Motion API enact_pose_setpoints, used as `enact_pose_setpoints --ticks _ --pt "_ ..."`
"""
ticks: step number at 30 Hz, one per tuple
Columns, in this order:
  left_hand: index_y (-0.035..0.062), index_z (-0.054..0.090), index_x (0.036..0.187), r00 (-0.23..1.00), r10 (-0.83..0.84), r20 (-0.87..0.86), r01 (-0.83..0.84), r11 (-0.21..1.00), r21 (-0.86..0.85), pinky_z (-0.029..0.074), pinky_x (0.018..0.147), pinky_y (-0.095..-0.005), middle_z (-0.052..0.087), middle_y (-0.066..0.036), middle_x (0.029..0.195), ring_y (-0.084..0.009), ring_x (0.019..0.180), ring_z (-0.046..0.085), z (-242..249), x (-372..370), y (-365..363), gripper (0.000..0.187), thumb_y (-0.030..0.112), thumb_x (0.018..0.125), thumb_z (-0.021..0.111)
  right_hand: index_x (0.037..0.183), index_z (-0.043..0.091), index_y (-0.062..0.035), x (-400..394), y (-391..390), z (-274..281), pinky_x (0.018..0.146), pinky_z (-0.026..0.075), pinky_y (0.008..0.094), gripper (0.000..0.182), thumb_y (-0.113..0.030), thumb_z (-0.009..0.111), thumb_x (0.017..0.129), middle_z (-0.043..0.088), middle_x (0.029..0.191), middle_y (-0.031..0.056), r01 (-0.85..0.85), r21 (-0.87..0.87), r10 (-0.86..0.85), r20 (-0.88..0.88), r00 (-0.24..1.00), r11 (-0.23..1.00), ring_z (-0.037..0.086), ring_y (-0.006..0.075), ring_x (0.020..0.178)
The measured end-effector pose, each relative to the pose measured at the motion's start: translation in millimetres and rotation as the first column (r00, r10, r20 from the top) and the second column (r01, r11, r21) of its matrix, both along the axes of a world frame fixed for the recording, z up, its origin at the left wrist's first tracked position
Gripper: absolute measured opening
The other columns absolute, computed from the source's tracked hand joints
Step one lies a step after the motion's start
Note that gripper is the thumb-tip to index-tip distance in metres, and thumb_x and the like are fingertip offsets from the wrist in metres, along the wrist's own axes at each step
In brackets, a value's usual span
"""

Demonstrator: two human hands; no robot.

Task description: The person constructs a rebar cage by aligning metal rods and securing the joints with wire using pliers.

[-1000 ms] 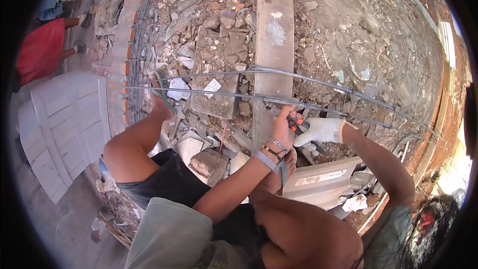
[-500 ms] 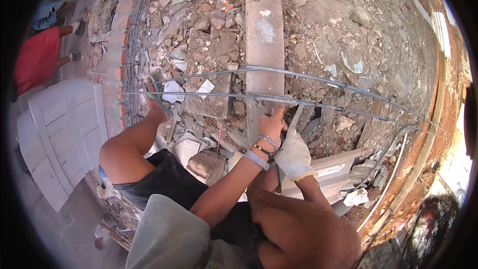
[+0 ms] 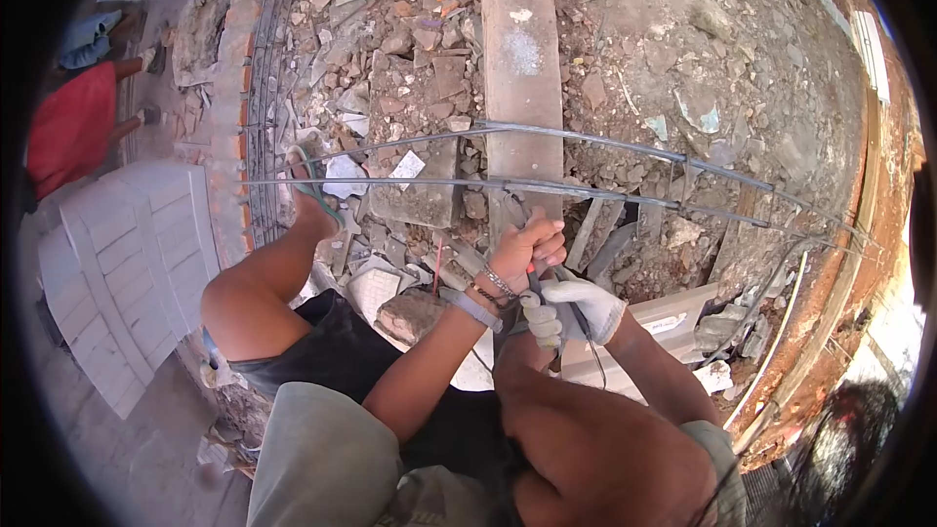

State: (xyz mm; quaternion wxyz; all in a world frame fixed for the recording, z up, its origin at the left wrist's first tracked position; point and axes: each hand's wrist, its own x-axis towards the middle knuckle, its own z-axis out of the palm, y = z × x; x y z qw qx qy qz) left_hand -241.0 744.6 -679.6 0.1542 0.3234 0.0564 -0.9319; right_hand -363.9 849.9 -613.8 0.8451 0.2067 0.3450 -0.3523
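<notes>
My left hand (image 3: 527,249), bare with bracelets and a watch, is closed just below the nearer steel reinforcing bar (image 3: 586,192). Its fingers are curled over; what they hold, if anything, is hidden. To its lower right, my gloved right hand (image 3: 576,310) wraps around a dark-handled tool (image 3: 534,283) with a red-orange part near the left fingers. The tool's kind cannot be made out. Thin dark wire (image 3: 591,356) hangs below the glove. A second bar (image 3: 595,141) runs behind the first, and both cross the wooden plank (image 3: 522,49).
Broken brick and tile rubble (image 3: 410,88) covers the ground. More bars (image 3: 258,88) lie along the brick edge at left, near a pale panel (image 3: 137,254). A pale board (image 3: 634,332) lies under my right arm. Another person's red garment (image 3: 73,117) shows at far left.
My right hand has drawn back from the bar toward me and now grips the dark-handled tool. My left hand has moved slightly down and left, its fingers now curled.
</notes>
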Motion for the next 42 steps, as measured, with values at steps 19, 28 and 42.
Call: enact_pose_setpoints --ticks 19,28,42 --pt "0.0105 0.057 0.099 0.954 -0.067 0.293 0.13 0.971 -0.202 0.051 0.067 -0.0336 0.059 -0.003 0.08 -0.0168 0.068 0.059 2.2 8.7 6.9 0.046 0.056 0.101 0.05 0.128 0.058 -0.0014 4.7 -14.8 21.5 0.068 0.052 0.0242 0.051 -0.042 0.065 0.097 0.067 0.114 0.0037 -0.383 -0.119 0.252 -0.572 0.78 0.916 0.065 0.0086 0.088" --pt "0.003 0.064 0.093 0.817 0.07 0.572 0.173 0.917 -0.359 0.039 0.045 -0.0245 0.052 0.001 0.065 -0.0093 0.045 0.045 17.7 20.0 9.5 0.066 0.064 0.102 0.041 0.145 0.046 -0.0011 -9.5 0.8 3.2 0.103 0.047 0.0325 0.05 -0.024 0.058 0.103 0.058 0.133 0.0078 -0.084 -0.1 0.044 -0.348 0.937 0.992 0.059 0.0166 0.12" --pt "0.0101 0.05 0.069 0.654 0.21 0.727 0.165 0.898 -0.407 0.037 0.037 -0.0272 0.049 0.002 0.053 -0.009 0.041 0.048 9.2 10.4 -8.2 0.052 0.049 0.102 0.056 0.143 0.042 0.0011 7.1 -5.4 -0.1 0.101 0.05 0.0387 0.049 -0.025 0.056 0.104 0.058 0.13 0.0136 0.046 -0.171 -0.097 -0.305 0.948 0.984 0.06 0.0264 0.121"
